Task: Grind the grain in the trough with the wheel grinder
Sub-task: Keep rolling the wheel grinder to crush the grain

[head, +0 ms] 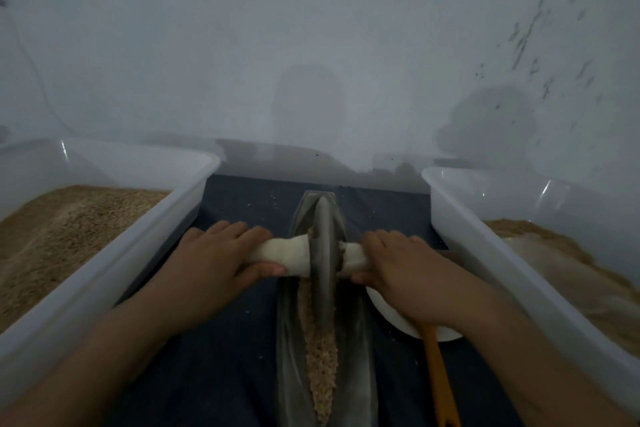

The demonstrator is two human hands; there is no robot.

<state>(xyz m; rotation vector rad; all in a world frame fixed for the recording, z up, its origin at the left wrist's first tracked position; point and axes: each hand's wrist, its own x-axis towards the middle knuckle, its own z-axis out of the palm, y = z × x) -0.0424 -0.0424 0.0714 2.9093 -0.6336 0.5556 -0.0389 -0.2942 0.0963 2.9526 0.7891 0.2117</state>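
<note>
Centrally, the wheel (323, 253) stands upright in the trough (360, 374), on the grain (322, 364) that runs along its groove. Its white-wrapped axle (289, 253) sticks out to both sides. The left hand (211, 260) grips the left end, fingers (239, 230) curled over the top and thumb underneath; the right hand (408, 270) grips the right end likewise. A bin (166, 229) of grain sits left, another bin (485, 253) right. A white bowl (398, 322) with a yellow handle (438, 378) lies under the right wrist.
</note>
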